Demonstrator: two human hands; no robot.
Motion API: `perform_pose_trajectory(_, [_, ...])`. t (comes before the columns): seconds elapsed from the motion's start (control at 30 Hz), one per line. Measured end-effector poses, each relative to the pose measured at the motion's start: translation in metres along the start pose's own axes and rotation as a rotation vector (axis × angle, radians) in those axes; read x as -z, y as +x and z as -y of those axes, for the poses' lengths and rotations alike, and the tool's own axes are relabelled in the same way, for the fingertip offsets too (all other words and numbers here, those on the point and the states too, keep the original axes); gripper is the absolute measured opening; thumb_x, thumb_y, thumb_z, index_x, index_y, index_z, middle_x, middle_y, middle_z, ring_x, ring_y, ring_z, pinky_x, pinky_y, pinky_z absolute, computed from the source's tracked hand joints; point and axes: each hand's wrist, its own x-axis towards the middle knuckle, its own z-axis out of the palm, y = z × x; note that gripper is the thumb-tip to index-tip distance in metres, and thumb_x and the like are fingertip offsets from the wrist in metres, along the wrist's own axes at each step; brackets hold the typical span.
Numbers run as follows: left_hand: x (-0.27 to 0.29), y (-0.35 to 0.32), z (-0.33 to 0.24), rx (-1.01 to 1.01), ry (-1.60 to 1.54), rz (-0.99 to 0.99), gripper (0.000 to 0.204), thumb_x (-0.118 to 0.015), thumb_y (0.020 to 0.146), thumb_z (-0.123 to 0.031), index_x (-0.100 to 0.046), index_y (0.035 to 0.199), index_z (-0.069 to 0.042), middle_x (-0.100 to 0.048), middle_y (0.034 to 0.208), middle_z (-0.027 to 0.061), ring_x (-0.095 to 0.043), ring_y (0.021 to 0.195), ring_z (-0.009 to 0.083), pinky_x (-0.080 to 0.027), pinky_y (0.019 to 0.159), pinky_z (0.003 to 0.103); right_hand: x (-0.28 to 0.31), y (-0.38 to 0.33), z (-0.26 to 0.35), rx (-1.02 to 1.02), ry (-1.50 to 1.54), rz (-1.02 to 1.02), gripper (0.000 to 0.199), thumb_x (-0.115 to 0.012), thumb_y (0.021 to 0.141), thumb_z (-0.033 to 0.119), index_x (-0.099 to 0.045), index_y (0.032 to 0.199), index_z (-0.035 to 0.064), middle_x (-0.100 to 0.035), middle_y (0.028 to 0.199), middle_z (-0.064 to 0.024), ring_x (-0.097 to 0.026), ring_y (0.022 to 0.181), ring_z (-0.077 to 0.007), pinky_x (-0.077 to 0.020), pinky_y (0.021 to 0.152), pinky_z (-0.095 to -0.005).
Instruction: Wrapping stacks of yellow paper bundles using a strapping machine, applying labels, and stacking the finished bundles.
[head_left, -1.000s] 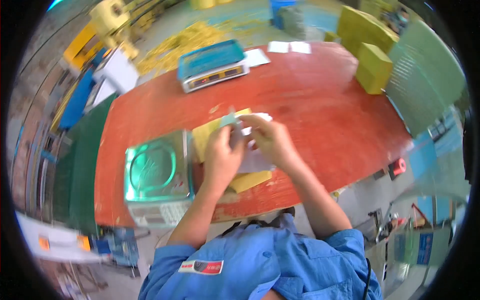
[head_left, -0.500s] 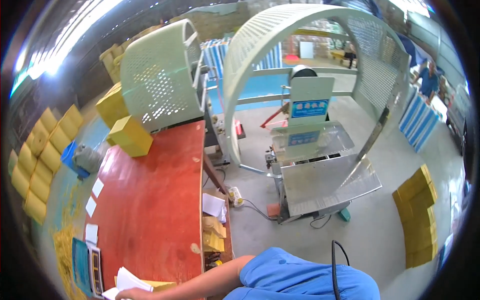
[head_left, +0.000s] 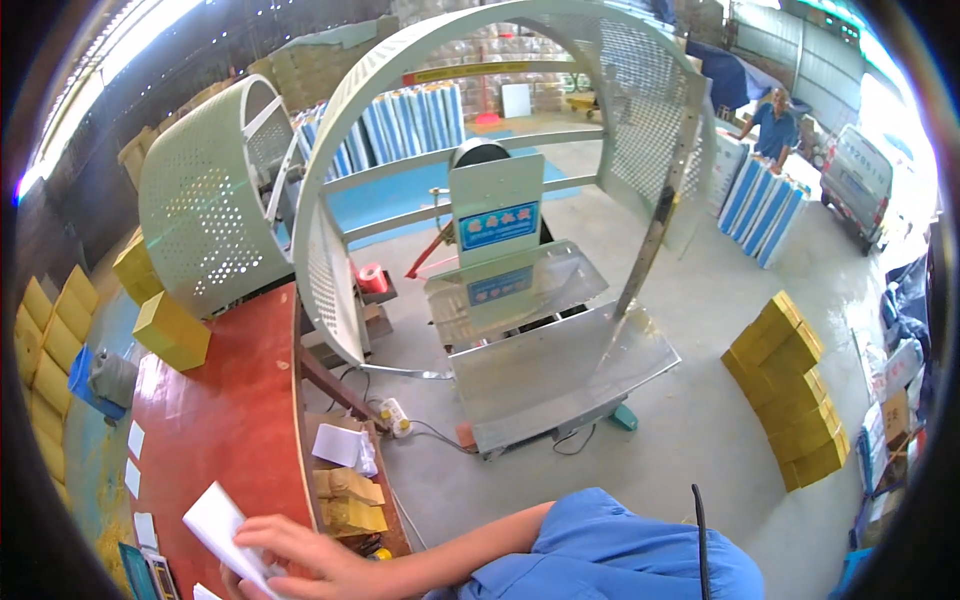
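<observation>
Low at the left, my right hand (head_left: 312, 562) reaches across from the blue sleeve. Its fingers are closed on a folded piece of white paper (head_left: 215, 517), held tilted above the red table's near edge. Part of my left hand (head_left: 232, 584) shows behind the paper's lower end, its fingers against it; the rest is cut off by the frame. Just below, another bit of white paper (head_left: 204, 592) peeks in at the lower edge.
Small white cards (head_left: 133, 479) line the left edge of the red table (head_left: 215, 420); a yellow block (head_left: 172, 330) stands at its far end. Beyond is a machine with a metal tray (head_left: 570, 375) and large ring (head_left: 335, 110). Yellow stacks (head_left: 790, 400) stand right; a person (head_left: 775, 130) stands farther back.
My right hand has lifted the white paper off the table and moved right. Part of my left hand now shows at the paper. The view has swung to the right.
</observation>
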Motion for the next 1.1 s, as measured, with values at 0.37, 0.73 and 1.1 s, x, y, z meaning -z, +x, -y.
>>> perform_pose_trajectory(0.37, [-0.123, -0.022, -0.070, -0.141, -0.679, 0.770, 0.041, -0.065, 0.092, -0.030, -0.063, 0.113, 0.005, -0.055, 0.127, 0.0177, -0.054, 0.118, 0.0251, -0.042, 0.100, 0.037, 0.093, -0.082, 0.103, 0.108, -0.524, -0.448, 0.055, -0.069, 0.085, 0.004, -0.049, 0.136, 0.0024, -0.048, 0.135, -0.0141, -0.057, 0.103, -0.0184, -0.0481, 0.090, -0.0316])
perform_pose_trajectory(0.73, [-0.109, -0.078, -0.093, -0.071, -0.924, 1.210, 0.030, -0.063, 0.094, -0.012, -0.061, 0.117, 0.006, -0.052, 0.132, 0.0180, -0.057, 0.117, 0.0236, -0.047, 0.099, 0.035, 0.046, -0.167, 0.143, 0.168, -0.595, -0.806, 0.053, -0.068, 0.087, 0.002, -0.050, 0.137, 0.0042, -0.047, 0.137, -0.0106, -0.054, 0.106, -0.0141, -0.0460, 0.093, -0.0302])
perform_pose_trajectory(1.1, [-0.072, -0.073, -0.090, -0.140, -0.837, 1.133, 0.019, -0.053, 0.094, -0.006, -0.065, 0.104, 0.006, -0.061, 0.118, 0.0144, -0.057, 0.106, 0.0182, -0.044, 0.093, 0.030, 0.016, -0.168, 0.149, 0.200, -0.683, -0.709, 0.051, -0.063, 0.088, -0.001, -0.049, 0.137, 0.0019, -0.045, 0.138, -0.0118, -0.053, 0.107, -0.0138, -0.0463, 0.094, -0.0313])
